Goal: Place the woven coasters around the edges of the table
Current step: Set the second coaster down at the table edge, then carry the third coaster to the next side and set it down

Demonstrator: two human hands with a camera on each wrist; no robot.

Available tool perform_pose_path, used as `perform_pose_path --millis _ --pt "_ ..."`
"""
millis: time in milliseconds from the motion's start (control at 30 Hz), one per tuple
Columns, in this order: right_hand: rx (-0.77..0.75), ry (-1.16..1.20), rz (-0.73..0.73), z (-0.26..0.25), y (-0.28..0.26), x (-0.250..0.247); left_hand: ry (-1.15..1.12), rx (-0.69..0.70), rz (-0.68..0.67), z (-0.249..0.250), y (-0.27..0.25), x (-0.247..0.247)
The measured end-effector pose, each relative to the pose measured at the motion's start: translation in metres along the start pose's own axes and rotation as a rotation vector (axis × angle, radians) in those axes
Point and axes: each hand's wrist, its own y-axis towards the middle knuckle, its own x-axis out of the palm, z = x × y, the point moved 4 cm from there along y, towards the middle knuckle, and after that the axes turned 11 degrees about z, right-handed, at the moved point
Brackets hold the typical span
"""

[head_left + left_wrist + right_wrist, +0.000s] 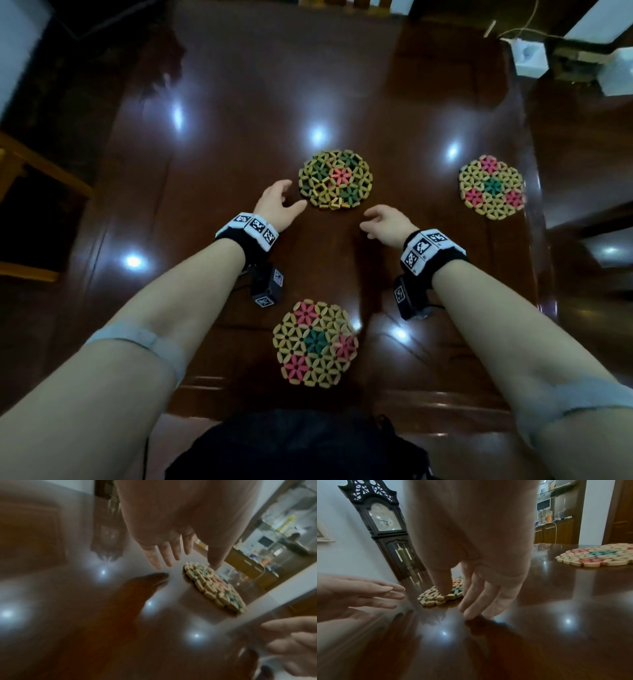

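Note:
Three woven coasters lie flat on the dark glossy table [239,102]. A thick one [335,178] [214,589] [435,597], which may be a stack, sits in the middle. A second coaster [492,187] [597,556] lies by the right edge. The third coaster [315,343] is by the near edge. My left hand [279,202] [173,557] hovers open just left of the middle coaster, fingers straight and empty. My right hand [380,221] [471,601] hangs with loosely curled fingers just below and right of that coaster, holding nothing.
A tall dark grandfather clock [385,524] stands beyond the table's far left. Wooden chair parts [37,171] show at the left edge. A white box [529,56] with a cable sits off the far right corner. Kitchen cabinets [554,532] are behind.

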Motion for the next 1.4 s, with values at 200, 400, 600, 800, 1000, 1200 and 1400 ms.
perform_pose_path --millis 200,400,600,800,1000,1200,1400 --pt "0.176 0.448 0.206 -0.007 0.046 -0.003 -0.118 -0.121 0.002 0.021 0.032 0.021" --pt "0.293 0.545 0.147 -0.026 0.053 -0.001 0.338 0.029 -0.136 0.02 0.025 0.032" --pt "0.087 -0.061 0.359 -0.03 0.027 -0.021 0.52 0.029 -0.188 0.023 0.013 0.023" --pt "0.01 0.121 0.524 -0.043 -0.01 -0.044 0.403 0.001 -0.133 0.026 -0.008 -0.003" --pt "0.018 0.45 0.553 -0.085 -0.064 -0.029 0.104 0.03 -0.075 0.021 -0.024 -0.044" --pt "0.119 0.777 0.324 -0.154 -0.14 0.063 -0.285 -0.068 -0.042 -0.042 -0.048 -0.124" --pt "0.194 0.931 0.115 -0.211 -0.204 0.184 -0.296 -0.116 -0.072 -0.154 -0.092 -0.22"
